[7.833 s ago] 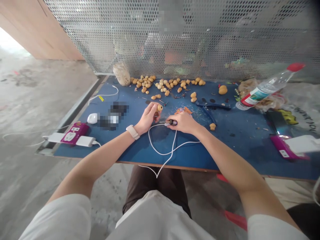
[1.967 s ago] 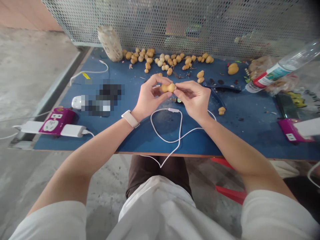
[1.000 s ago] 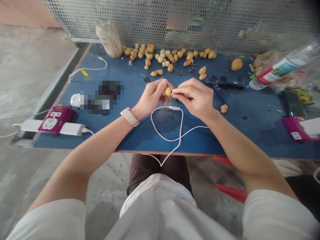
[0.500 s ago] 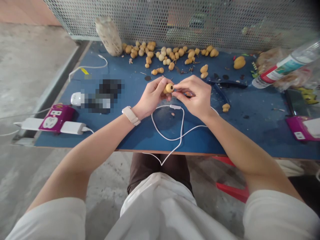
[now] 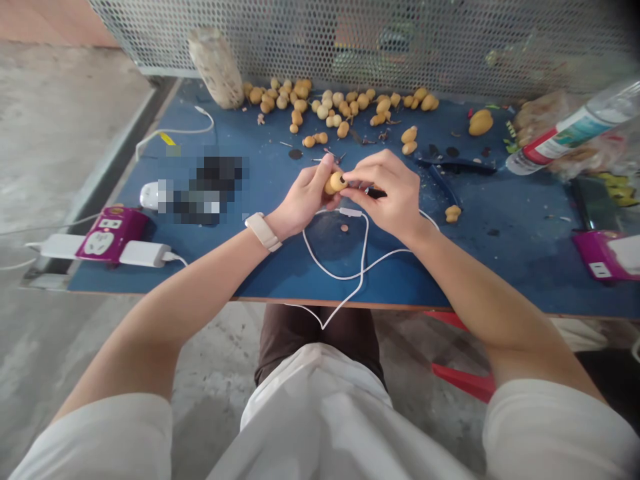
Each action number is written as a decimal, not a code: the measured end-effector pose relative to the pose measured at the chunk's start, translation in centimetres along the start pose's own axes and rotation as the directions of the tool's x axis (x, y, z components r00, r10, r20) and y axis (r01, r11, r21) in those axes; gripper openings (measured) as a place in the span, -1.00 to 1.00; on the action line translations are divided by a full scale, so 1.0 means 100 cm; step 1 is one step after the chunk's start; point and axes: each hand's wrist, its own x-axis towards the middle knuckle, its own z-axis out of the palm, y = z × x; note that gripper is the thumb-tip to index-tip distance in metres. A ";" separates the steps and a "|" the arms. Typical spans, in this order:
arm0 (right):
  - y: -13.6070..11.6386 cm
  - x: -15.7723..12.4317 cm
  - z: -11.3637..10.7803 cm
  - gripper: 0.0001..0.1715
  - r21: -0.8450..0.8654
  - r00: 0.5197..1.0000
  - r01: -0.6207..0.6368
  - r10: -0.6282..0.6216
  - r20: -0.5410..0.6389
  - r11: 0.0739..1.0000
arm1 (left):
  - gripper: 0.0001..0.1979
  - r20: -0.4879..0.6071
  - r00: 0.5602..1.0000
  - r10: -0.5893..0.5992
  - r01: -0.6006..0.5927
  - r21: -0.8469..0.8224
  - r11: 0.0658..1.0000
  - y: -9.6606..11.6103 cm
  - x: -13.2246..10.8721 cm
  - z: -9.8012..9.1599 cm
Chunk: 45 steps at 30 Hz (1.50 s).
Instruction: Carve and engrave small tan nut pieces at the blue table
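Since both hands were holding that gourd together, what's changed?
The right hand has taken up a short black tool, held beside the small gourd, which the left hand now grips. The pile of gourds and white cable stayed as they were.

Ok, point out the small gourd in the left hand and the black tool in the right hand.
Small gourd [image 5: 336, 182]: head view, point on its middle.
Black tool [image 5: 375, 193]: head view, point on its black body.
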 end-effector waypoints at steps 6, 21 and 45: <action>0.004 0.004 -0.007 -0.59 -0.043 0.990 0.128 -0.125 0.065 0.991 | -0.23 0.039 0.999 -0.033 0.032 0.017 0.999 0.001 -0.004 -0.002; 0.007 0.003 -0.009 -0.33 -0.065 0.985 0.086 -0.075 0.155 0.994 | -0.20 0.089 0.995 -0.046 0.049 -0.026 0.998 -0.002 -0.005 -0.001; -0.028 0.024 -0.033 -0.87 -0.018 0.665 -0.049 0.046 0.745 0.999 | -0.23 -0.222 0.960 -0.173 0.156 -0.090 0.984 0.038 0.003 -0.003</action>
